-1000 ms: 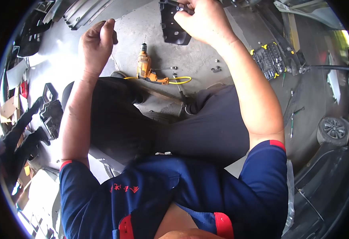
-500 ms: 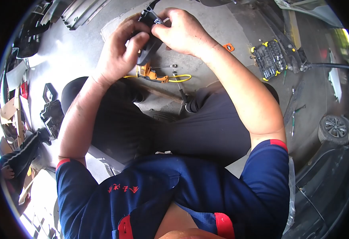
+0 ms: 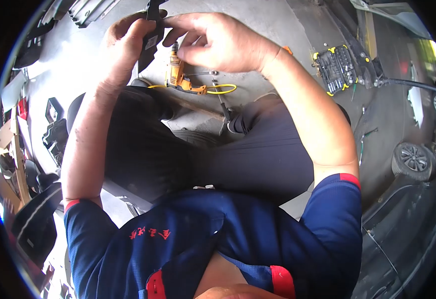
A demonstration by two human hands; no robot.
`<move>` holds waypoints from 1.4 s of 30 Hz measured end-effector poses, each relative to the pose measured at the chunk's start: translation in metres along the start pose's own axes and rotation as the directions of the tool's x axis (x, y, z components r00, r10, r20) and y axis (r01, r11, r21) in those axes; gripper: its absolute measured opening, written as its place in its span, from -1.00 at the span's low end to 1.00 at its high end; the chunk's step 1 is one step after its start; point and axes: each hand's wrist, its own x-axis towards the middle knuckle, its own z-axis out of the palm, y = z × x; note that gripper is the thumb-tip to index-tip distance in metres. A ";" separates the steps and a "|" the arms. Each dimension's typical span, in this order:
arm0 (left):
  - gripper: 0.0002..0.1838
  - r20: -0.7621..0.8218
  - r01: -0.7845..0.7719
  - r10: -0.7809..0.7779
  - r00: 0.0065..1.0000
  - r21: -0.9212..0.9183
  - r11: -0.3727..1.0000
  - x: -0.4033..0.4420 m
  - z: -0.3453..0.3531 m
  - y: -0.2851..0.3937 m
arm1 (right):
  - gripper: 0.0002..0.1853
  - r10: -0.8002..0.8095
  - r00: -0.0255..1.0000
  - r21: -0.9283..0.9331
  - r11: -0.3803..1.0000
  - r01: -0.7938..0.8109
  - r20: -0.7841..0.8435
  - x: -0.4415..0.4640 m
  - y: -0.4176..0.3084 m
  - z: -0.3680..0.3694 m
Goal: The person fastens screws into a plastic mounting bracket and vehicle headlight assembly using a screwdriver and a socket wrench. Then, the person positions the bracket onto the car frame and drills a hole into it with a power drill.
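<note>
My left hand is closed around a black plastic part, long and narrow, with a small pale label on its face. The thumb lies against the part's near side, and its upper end runs up to the top edge of the view. To its right is my right hand, fingers half bent and thumb apart from them. Its foremost fingertips come up to the part's right edge; whether they touch it I cannot make out. Beneath the hands, a yellow-and-black power drill rests on the floor.
A yellow cable and a ratchet-like tool lie by the drill. An open socket set sits to the right, beside a dark metal jack-like arm. Farther right are a wheel and a black car panel. Cardboard stands left.
My left hand has moved left with the black part, now turned more upright. My right hand has come off its earlier grip, fingers parted. More of the drill shows.
</note>
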 end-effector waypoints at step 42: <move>-0.49 0.241 0.086 0.033 0.970 -0.468 0.880 0.013 -0.005 -0.002 | -0.77 0.887 0.340 -0.008 0.356 -0.935 -0.313 -0.105 0.331 0.066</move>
